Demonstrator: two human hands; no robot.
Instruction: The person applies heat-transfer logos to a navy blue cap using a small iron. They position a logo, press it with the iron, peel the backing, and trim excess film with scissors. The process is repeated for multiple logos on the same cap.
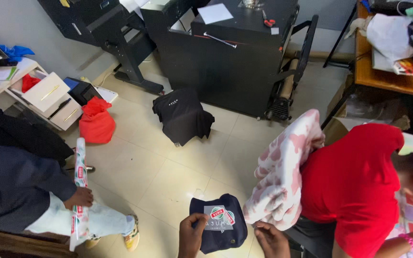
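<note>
My left hand (191,235) grips a folded dark navy garment (218,230) by its left edge, low in the head view. A grey printed patch with red and green marks (219,217) faces up on the garment. My right hand (272,240) hovers just right of the garment, fingers apart, holding nothing, close to a pink and white patterned cloth (283,174).
A person in a red shirt (354,186) sits at right. At left another person's hand (80,197) holds a rolled printed sheet (79,191). A black garment covers a stool (182,116), near a red bag (96,122), black machine (237,52) and white drawers (48,93).
</note>
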